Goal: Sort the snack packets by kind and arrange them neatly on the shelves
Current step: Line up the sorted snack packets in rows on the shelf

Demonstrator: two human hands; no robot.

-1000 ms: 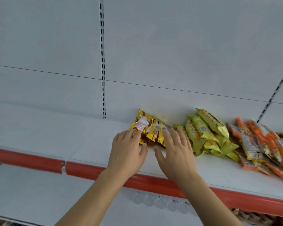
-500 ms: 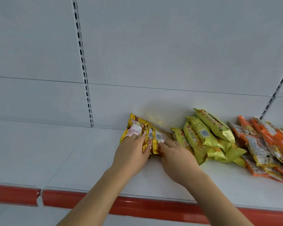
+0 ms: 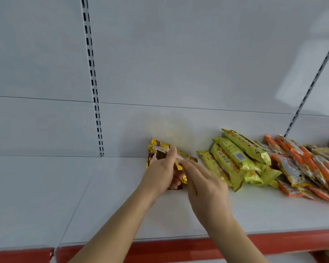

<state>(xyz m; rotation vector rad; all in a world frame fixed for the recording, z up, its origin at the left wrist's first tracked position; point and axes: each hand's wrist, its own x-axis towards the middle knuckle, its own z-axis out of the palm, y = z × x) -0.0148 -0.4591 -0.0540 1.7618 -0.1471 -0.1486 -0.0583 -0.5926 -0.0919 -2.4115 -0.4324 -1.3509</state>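
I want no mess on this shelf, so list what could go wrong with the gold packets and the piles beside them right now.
1. The left hand grips the gold packets in a loose, uneven bunch; some may slip or fan out when released.
2. The right hand lies close to the leaning yellow-green packets; a nudge could topple them.
3. The orange packets lie against the yellow-green pile, so the kinds could mix.

Left hand [image 3: 160, 172] went from resting flat-fingered on the small stack of gold foil snack packets [image 3: 160, 151] to curling round it, thumb up. Right hand [image 3: 205, 184] slid off the stack, fingers now stretched beside it. Packets look bunched tighter and turned. Camera moved closer; red shelf edge [image 3: 273, 242] sits lower.
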